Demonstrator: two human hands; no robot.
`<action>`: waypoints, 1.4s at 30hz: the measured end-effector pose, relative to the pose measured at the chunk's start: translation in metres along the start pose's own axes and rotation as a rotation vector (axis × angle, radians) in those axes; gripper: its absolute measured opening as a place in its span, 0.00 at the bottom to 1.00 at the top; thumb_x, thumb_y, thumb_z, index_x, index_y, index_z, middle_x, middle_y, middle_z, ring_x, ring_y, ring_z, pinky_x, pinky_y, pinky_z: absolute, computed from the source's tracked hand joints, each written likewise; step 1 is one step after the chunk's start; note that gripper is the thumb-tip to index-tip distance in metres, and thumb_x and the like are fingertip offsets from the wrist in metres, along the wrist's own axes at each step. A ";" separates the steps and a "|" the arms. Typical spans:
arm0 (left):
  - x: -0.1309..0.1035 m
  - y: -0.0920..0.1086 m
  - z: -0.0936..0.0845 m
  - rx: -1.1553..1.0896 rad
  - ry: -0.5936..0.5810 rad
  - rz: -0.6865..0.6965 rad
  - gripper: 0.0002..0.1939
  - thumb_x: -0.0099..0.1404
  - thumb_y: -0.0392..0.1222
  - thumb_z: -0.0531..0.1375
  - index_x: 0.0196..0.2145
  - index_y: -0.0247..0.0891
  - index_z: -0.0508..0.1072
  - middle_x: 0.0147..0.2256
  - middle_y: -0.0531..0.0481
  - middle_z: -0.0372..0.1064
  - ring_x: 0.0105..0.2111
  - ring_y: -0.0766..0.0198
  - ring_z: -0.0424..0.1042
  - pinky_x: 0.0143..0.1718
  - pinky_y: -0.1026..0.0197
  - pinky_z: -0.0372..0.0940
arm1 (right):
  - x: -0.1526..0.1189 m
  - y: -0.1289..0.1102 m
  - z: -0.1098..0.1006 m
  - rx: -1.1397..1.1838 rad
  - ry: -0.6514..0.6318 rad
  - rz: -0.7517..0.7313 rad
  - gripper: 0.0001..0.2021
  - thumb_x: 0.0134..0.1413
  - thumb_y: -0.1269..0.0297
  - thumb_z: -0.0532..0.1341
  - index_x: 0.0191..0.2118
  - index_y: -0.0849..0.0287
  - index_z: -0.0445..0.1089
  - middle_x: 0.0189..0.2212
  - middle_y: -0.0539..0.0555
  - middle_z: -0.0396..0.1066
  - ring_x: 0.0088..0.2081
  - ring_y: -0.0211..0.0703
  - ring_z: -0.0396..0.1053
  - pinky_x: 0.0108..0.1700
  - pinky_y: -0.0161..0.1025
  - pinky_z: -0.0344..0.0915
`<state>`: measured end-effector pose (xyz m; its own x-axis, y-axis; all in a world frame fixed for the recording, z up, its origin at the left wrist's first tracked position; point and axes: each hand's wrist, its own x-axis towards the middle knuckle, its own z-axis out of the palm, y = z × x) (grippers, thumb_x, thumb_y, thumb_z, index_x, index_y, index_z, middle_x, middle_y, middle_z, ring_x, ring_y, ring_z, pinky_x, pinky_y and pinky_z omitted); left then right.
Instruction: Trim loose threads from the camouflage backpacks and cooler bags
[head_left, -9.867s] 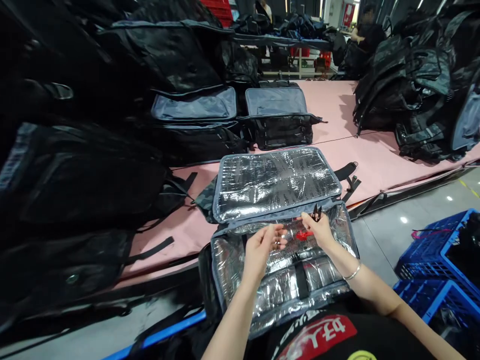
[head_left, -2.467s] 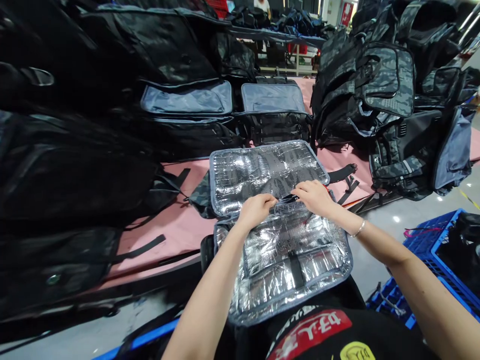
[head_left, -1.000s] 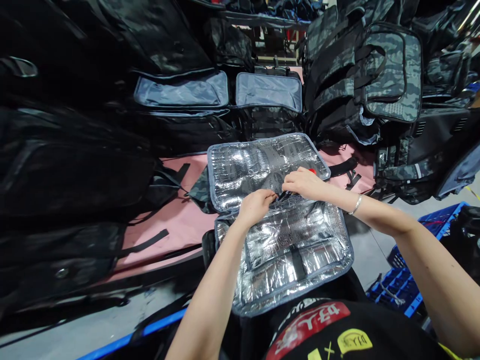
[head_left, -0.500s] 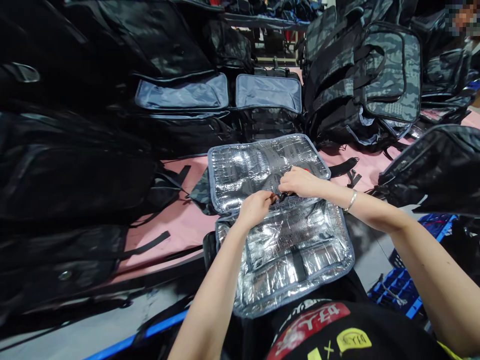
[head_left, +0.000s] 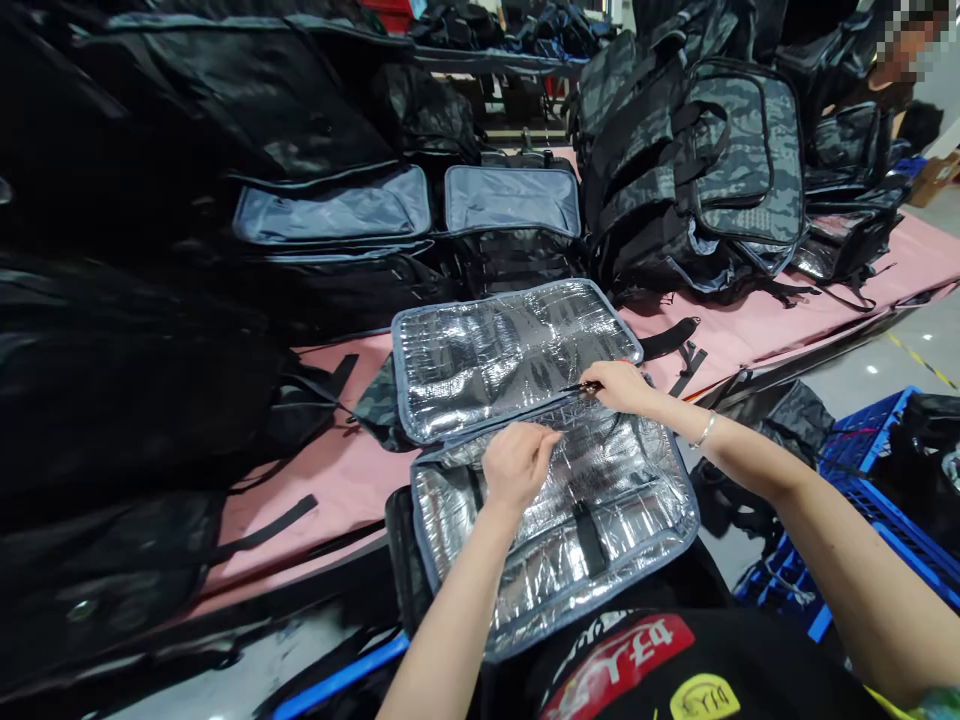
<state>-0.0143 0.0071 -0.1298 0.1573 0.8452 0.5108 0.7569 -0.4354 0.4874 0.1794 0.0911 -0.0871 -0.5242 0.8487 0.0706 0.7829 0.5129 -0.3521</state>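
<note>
A bag with a silver foil lining (head_left: 517, 350) lies spread open at the table's near edge, its flap folded back. Over the fold on the right, my right hand (head_left: 616, 386) is closed around a small black tool with a thin dark tip, perhaps scissors. My left hand (head_left: 517, 465) is closed above the lower foil compartment, left of the other hand; whatever its fingers pinch, if anything, is too small to make out. A black strap (head_left: 590, 538) crosses the lower lining.
Black and camouflage bags (head_left: 750, 150) stand behind and to the left on the pink tabletop (head_left: 757, 335). Two have blue-grey linings (head_left: 512, 198). Blue crates (head_left: 885, 500) are at the lower right. Part of another person (head_left: 900, 55) shows at the upper right.
My hands have moved apart: the left has come down over the lower foil part, while the right still holds the black tool near the fold. The camera view has shifted.
</note>
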 end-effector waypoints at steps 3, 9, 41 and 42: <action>-0.006 0.000 0.009 0.162 0.105 -0.080 0.14 0.65 0.47 0.52 0.39 0.38 0.72 0.36 0.43 0.71 0.38 0.58 0.68 0.39 0.59 0.60 | 0.007 -0.005 -0.002 -0.011 -0.079 0.039 0.05 0.53 0.65 0.58 0.32 0.55 0.72 0.31 0.51 0.73 0.34 0.41 0.68 0.32 0.34 0.55; 0.003 -0.007 0.016 0.275 0.104 -0.110 0.13 0.65 0.45 0.51 0.36 0.44 0.75 0.34 0.45 0.71 0.33 0.60 0.67 0.34 0.59 0.60 | 0.008 -0.009 -0.006 -0.004 -0.102 0.037 0.05 0.53 0.63 0.59 0.31 0.54 0.72 0.29 0.50 0.72 0.31 0.40 0.68 0.30 0.34 0.53; -0.036 -0.003 -0.034 -0.122 -0.104 -0.111 0.16 0.65 0.45 0.50 0.22 0.41 0.68 0.23 0.50 0.68 0.27 0.62 0.67 0.31 0.59 0.62 | -0.021 0.005 0.016 -0.021 0.371 -0.276 0.09 0.56 0.67 0.58 0.43 0.60 0.66 0.37 0.57 0.70 0.40 0.45 0.67 0.38 0.40 0.59; -0.042 -0.011 -0.044 -0.065 -0.026 -0.145 0.15 0.65 0.45 0.50 0.24 0.41 0.68 0.25 0.50 0.69 0.29 0.62 0.67 0.33 0.59 0.62 | -0.021 0.003 0.018 -0.008 0.349 -0.260 0.11 0.55 0.66 0.59 0.45 0.60 0.66 0.38 0.57 0.70 0.40 0.45 0.67 0.38 0.41 0.60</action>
<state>-0.0569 -0.0370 -0.1254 0.0666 0.9078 0.4142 0.7305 -0.3271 0.5995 0.1866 0.0722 -0.1063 -0.5606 0.6834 0.4676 0.6433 0.7150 -0.2738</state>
